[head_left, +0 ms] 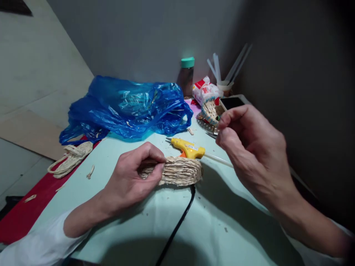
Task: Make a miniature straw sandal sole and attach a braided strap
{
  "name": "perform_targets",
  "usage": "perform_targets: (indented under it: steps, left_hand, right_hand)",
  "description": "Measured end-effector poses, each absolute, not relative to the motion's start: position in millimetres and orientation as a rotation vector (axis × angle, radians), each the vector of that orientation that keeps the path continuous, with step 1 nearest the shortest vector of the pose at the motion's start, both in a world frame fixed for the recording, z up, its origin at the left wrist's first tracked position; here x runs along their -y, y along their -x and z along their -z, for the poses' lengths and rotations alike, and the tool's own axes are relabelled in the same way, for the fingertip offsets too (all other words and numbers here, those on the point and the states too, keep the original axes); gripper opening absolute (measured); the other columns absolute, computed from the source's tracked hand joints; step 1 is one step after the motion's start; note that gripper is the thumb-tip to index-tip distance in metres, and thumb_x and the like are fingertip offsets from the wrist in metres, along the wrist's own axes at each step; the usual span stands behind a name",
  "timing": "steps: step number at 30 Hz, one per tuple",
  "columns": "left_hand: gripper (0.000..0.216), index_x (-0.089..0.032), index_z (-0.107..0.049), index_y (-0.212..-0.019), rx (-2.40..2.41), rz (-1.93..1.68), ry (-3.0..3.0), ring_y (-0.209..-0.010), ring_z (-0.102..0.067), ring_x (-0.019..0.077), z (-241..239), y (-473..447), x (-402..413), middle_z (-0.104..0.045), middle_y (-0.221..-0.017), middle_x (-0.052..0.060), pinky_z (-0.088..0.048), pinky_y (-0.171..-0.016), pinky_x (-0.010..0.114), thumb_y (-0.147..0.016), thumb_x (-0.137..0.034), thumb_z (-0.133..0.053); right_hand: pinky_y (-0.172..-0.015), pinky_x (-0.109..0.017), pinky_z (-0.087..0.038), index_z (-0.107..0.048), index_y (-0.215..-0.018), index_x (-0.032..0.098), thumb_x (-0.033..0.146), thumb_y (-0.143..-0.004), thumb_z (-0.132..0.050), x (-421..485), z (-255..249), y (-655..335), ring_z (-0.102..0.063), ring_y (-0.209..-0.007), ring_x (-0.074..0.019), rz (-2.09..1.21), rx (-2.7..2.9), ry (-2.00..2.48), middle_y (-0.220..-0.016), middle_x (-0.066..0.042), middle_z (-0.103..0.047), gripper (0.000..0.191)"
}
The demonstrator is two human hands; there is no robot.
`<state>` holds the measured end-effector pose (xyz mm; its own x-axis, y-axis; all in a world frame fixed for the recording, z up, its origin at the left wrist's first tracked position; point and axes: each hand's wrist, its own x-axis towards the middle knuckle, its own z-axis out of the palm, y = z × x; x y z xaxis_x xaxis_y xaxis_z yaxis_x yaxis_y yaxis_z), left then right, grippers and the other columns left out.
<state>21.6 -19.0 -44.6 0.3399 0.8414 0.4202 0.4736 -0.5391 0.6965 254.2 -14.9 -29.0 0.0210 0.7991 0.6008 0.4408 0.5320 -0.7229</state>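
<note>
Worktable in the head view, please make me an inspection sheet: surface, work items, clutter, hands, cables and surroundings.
Surface: pale green tabletop, red strip along its left side.
Work items: layered straw-like coil; yellow glue gun lying just behind it, stick in its rear.
Clutter: blue plastic bag, bundle of pale cord, loose scraps.
Hands: left hand pinches the coil; right hand raised, fingers curled, anything held too unclear to tell.
Cables: black cable runs from by the coil to the near edge.
Surroundings: grey wall behind; tiled floor at left.
</note>
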Motion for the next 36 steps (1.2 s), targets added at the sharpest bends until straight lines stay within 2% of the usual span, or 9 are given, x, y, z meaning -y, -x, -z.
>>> perform_targets:
  steps: [3,6,12,16,21,26,30,33,36]
  left_hand:
    - [0.009,-0.02,-0.057,-0.08,-1.254,-1.184,-1.992,-0.078,-0.064,0.0138,36,-21,15,-0.065,-0.08,-0.001,-0.051,-0.069,0.023,-0.08,-0.014,-0.064]
    - [0.011,-0.019,-0.059,-0.076,-1.336,-1.229,-1.773,-0.077,-0.062,0.0118,29,-19,8,-0.065,-0.08,-0.001,-0.048,-0.07,0.021,-0.079,-0.019,-0.069]
    - [0.016,-0.018,-0.059,-0.08,-1.23,-1.263,-1.348,-0.059,-0.047,0.0063,32,-17,-2,-0.058,-0.069,-0.006,-0.035,-0.053,0.018,-0.077,-0.026,-0.073]
    - [0.021,-0.017,-0.059,-0.081,-1.243,-1.306,-1.312,-0.062,-0.049,0.0082,33,-18,-2,-0.059,-0.071,-0.004,-0.035,-0.054,0.019,-0.075,-0.03,-0.074]
    - [0.022,-0.017,-0.059,-0.082,-1.335,-1.438,-1.294,-0.065,-0.051,0.0104,33,-18,-1,-0.06,-0.074,-0.002,-0.037,-0.056,0.021,-0.075,-0.033,-0.073]
    - [0.021,-0.018,-0.057,-0.084,-1.217,-1.451,-1.105,-0.061,-0.052,0.0104,31,-23,2,-0.059,-0.071,-0.003,-0.039,-0.055,0.022,-0.076,-0.031,-0.071]
    - [0.022,-0.017,-0.055,-0.083,-1.152,-1.377,-0.958,-0.059,-0.054,0.0105,34,-34,6,-0.059,-0.071,-0.003,-0.04,-0.053,0.022,-0.075,-0.029,-0.071]
    - [0.021,-0.017,-0.056,-0.085,-1.091,-1.388,-0.931,-0.063,-0.057,0.0113,37,-43,10,-0.061,-0.074,-0.002,-0.044,-0.056,0.023,-0.076,-0.029,-0.071]
    - [0.019,-0.017,-0.056,-0.085,-1.068,-1.425,-0.959,-0.066,-0.058,0.0114,40,-50,15,-0.06,-0.076,-0.002,-0.045,-0.058,0.022,-0.078,-0.028,-0.07]
  right_hand:
    - [-0.052,-0.026,-0.037,-0.053,-0.09,0.023,0.015,-0.089,-0.051,11,32,-255,-0.046,-0.06,-0.0109,-0.469,1.52,1.043,-0.077,0.002,-0.05,0.008]
    - [-0.049,-0.027,-0.034,-0.056,-0.093,0.024,0.02,-0.089,-0.056,9,33,-255,-0.046,-0.057,-0.0121,-0.498,1.46,1.045,-0.071,0.002,-0.049,0.006]
    - [-0.05,-0.027,-0.031,-0.055,-0.101,0.026,0.026,-0.089,-0.062,10,31,-257,-0.04,-0.058,-0.0126,-0.488,1.456,1.067,-0.07,0.003,-0.043,0.014]
    - [-0.065,-0.028,-0.038,-0.056,-0.098,0.025,0.03,-0.095,-0.053,11,31,-260,-0.05,-0.076,-0.0153,-0.553,1.58,1.105,-0.087,0.0,-0.053,0.006]
    - [-0.089,-0.031,-0.039,-0.061,-0.092,0.022,0.031,-0.094,-0.05,8,34,-258,-0.055,-0.1,-0.0195,-0.618,1.734,1.1,-0.102,-0.003,-0.06,0.014]
    - [-0.078,-0.028,-0.048,-0.065,-0.098,0.019,0.044,-0.091,-0.058,10,33,-240,-0.063,-0.092,-0.0204,-1.023,1.669,1.174,-0.099,-0.005,-0.068,0.027]
    - [-0.067,-0.025,-0.047,-0.066,-0.103,0.017,0.045,-0.093,-0.057,20,32,-219,-0.059,-0.073,-0.0152,-1.22,1.711,1.142,-0.089,-0.003,-0.067,0.031]
    - [-0.06,-0.024,-0.042,-0.066,-0.089,0.016,0.044,-0.092,-0.058,28,35,-207,-0.051,-0.063,-0.0122,-1.253,1.774,1.117,-0.073,0.0,-0.061,0.029]
    - [-0.053,-0.024,-0.037,-0.065,-0.078,0.015,0.047,-0.092,-0.056,32,42,-200,-0.047,-0.055,-0.011,-1.316,1.7,1.136,-0.062,0.001,-0.056,0.036]
